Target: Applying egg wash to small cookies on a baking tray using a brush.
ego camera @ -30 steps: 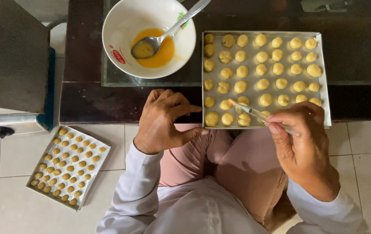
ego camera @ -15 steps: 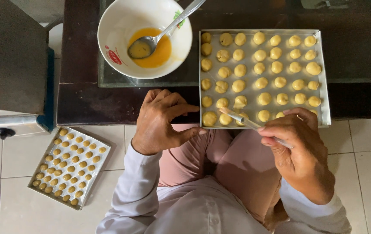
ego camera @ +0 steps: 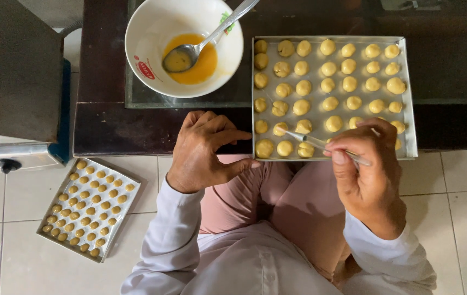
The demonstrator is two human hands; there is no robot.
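While I watch, baking tray (ego camera: 408, 98) overhanging table edge (ego camera: 135, 147), right hand (ego camera: 367, 169) pinching brush (ego camera: 321, 143), left hand (ego camera: 206, 153) loosely spread, touching tray corner.

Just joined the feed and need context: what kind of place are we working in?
Probably a home kitchen or dining corner: a tray of dough balls on a dark low table, a bowl of egg wash, tiled floor.
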